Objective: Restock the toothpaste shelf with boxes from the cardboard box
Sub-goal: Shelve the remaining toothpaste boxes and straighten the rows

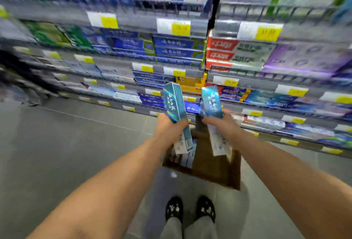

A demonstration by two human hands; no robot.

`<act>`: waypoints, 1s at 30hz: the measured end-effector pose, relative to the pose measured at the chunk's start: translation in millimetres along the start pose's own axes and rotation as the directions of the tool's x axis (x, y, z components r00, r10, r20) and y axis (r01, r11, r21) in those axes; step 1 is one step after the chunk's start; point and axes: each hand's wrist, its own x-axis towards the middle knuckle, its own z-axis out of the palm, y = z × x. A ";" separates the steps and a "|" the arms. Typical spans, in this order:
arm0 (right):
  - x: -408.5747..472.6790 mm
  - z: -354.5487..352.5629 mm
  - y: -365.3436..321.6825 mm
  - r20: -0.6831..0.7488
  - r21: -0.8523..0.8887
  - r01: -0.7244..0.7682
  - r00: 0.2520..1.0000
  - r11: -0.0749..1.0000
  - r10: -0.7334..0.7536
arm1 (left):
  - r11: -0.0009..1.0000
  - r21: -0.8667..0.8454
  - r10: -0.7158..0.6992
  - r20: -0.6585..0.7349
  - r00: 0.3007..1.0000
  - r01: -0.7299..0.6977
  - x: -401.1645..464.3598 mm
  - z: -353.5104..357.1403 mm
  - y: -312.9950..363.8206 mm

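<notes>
Both arms out front, over the open brown cardboard box [213, 170] on the grey tiled floor [57, 143]. Left hand [168, 127] has its fingers wrapped tight round a long teal holographic toothpaste box [174, 103], top end tilted up twd the shelves. Right hand [222, 122] same grip, fingers curled round a 2nd teal/white toothpaste box [211, 101], also near upright. The two boxes sit side by side w/ a gap, not touching. More teal/white boxes [185, 156] stand inside the carton at its left side; rest of it is bare brown bottom. Grey metal shelving [190, 25] w/ yellow price tags, packed w/ blue, green, red, purple cartons, heavy motion blur. Black patterned shoes [190, 209] at bottom edge.
</notes>
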 end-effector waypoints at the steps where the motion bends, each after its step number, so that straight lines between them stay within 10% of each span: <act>1: -15.6 5.2 -22.3 0.016 0.002 0.040 0.999 0.999 -0.040 | 0.999 -0.041 0.009 -0.053 0.999 -0.012 -12.1 -17.6 16.6; 9: -109.2 65.1 -168.4 0.021 -0.193 0.377 0.925 0.906 -0.380 | 0.906 -0.324 0.171 -0.307 0.936 -0.271 -79.3 -178.4 118.9; 16: -141.2 138.0 -264.9 0.049 -0.472 0.582 0.767 0.662 -0.640 | 0.807 -0.491 0.237 -0.238 0.942 -0.327 -85.4 -305.0 156.2; 23: -172.2 205.5 -323.7 0.039 -0.633 0.599 0.658 0.491 -0.752 | 0.741 -0.576 0.380 -0.065 0.923 -0.346 -67.3 -418.3 156.5; 30: -172.3 226.7 -378.6 0.149 -0.935 0.353 0.490 0.040 -0.859 | 0.689 -0.602 0.420 -0.123 0.899 -0.404 -40.9 -464.5 189.5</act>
